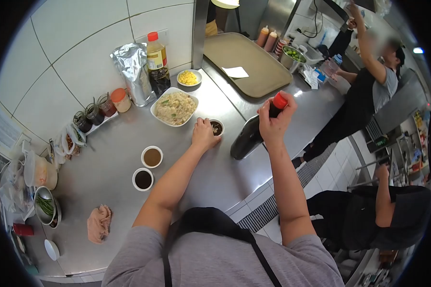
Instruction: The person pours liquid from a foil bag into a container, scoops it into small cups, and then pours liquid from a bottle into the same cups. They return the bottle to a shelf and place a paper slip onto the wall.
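Note:
My right hand (274, 119) is wrapped around the neck of a tall dark sauce bottle (246, 138) with a red cap, which leans slightly on the steel counter's right side. With its fingers around the rim, my left hand (205, 135) holds a small white sauce cup (217, 127) containing something dark with light bits. Just beyond that cup sits a square white bowl of fried rice (175, 108). Nearer me stand two more white cups, one of brown sauce (152, 157) and one of dark sauce (143, 179).
Against the wall are a silver pouch (134, 71), an oil bottle (158, 64), a yellow-filled bowl (189, 78) and several jars (95, 114). A tray (254, 62) lies beyond. A cloth (99, 224) and green-bean bowl (47, 205) are left. Two people (364, 91) stand at right.

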{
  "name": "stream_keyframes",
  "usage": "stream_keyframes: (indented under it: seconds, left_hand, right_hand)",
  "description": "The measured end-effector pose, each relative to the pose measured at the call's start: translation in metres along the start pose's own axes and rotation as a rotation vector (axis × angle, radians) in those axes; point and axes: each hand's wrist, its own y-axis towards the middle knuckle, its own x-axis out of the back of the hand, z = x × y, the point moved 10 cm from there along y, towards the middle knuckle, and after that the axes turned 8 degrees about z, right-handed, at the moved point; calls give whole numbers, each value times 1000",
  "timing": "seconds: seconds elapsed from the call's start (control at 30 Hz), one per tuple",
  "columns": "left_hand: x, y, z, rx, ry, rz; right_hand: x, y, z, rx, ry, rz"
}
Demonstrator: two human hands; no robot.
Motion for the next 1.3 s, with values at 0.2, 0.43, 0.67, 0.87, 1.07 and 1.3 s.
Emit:
stream_keyframes:
  seconds: [0.2,0.43,0.67,0.87,1.07,1.3]
  left_hand:
    - [0,63,-10,157,-67,-16]
    - [5,116,-4,239,-68,-87]
    - [5,109,-4,177,-141,-110]
    - [39,-50,-18,-16,-225,-100]
    - [130,-152,112,429,115,-352]
    - [96,-138,146,484,94,-21]
  right_hand:
    - [5,8,-34,12,99,73]
    - [9,17,-49,24,144,129]
    - [8,20,-54,30,201,142]
    - [8,20,-56,-49,371,103]
    - [7,24,-51,-43,467,116]
    - [7,23,-52,-51,472,118]
